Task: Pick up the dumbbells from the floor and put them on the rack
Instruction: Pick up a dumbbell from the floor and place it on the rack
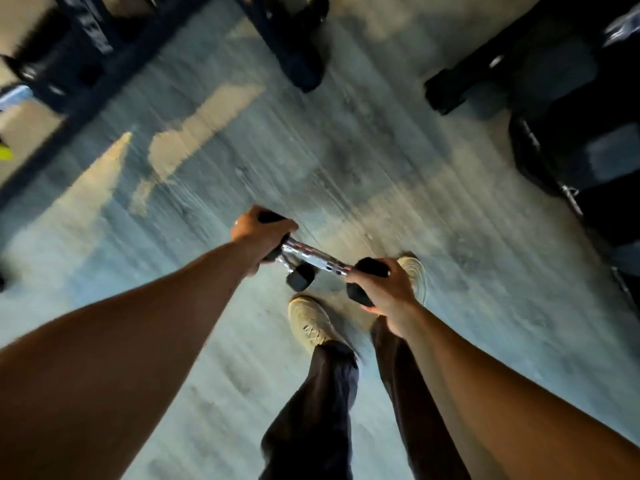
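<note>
So your left hand (258,233) was wrapped round one black end of a dumbbell (311,255) at frame centre, and your right hand (388,292) was clamped on the other end, chrome bar showing btwn them. A second dumbbell (300,277) hung just below the bar; can't tell which hand carried it. Both were off the floor (346,150), above your tan shoes (310,322). Dark rack framing (86,46) sat blurred in the upper left, more black weights (519,77) upper right.
</note>
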`<state>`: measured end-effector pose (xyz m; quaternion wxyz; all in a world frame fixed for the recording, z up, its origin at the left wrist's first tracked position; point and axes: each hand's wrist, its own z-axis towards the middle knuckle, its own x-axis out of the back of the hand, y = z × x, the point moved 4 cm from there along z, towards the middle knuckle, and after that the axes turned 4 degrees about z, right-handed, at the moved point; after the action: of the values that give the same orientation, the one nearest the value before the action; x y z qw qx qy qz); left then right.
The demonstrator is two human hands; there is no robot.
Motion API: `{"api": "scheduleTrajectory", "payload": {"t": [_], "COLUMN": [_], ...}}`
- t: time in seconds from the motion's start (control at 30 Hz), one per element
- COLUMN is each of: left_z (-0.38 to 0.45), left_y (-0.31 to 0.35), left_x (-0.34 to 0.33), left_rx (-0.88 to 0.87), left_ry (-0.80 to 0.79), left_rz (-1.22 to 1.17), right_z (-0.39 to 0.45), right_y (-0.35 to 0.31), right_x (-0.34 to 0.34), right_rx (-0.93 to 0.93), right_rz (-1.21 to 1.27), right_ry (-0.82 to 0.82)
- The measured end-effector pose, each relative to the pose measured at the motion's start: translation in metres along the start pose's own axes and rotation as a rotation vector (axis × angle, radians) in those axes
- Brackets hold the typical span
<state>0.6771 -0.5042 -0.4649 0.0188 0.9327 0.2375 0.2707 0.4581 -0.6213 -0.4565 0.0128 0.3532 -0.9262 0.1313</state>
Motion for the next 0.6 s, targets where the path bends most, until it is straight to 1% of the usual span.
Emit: {"api": "scheduleTrajectory", "payload": {"t": [0.07,0.2,0.3,0.37,0.47,0.6], "left_z": [-0.063,-0.183,-0.254,-0.301,-0.358,-0.413], "left_y": [0.017,0.058,0.083,0.104,0.137,0.184], "left_x": [0.024,0.06,0.08,0.089,0.089,0.065], "left_rx": [-0.002,-0.11,-0.183,-0.244,-0.322,-0.466], "left_ry": [-0.016,-0.071,-0.079,-0.072,-0.101,-0.104], "left_rz": [-0.009,0.02,0.05,0.071,0.078,0.134], "right_z": [-0.059,-0.172,-0.251,-0.298,-0.351,-0.398], "right_y": [-0.021,-0.053,-0.073,-0.085,-0.098,-0.105], "right_x": [0.019,0.066,0.098,0.122,0.159,0.218], "right_rx": [-0.015,0.01,0.071,0.123,0.183,0.176], "right_rz": [-0.034,-0.049,-0.036,0.004,0.077,0.23], "right_ry": [0.003,0.052,0.083,0.134,0.208,0.247]}}
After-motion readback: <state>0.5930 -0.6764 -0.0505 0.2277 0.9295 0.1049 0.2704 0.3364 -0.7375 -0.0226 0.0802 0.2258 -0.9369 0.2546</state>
